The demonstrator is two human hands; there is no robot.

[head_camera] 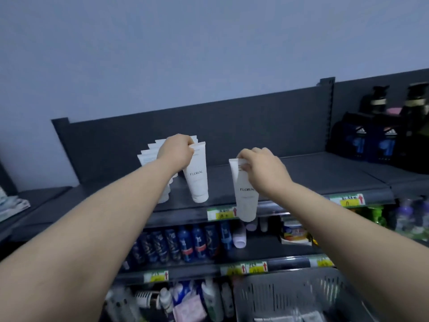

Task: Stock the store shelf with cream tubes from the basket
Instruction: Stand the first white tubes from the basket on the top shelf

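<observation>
The left hand (pixel 176 152) pinches the flat crimped top of a white tube (pixel 197 177) printed FLORAL, cap down at the top shelf (pixel 313 173), just beside a row of like tubes (pixel 151 152). The right hand (pixel 262 170) pinches the crimp of a second FLORAL tube (pixel 246 201), hanging cap down before the shelf's front edge. The grey basket (pixel 290 296) sits lower right.
</observation>
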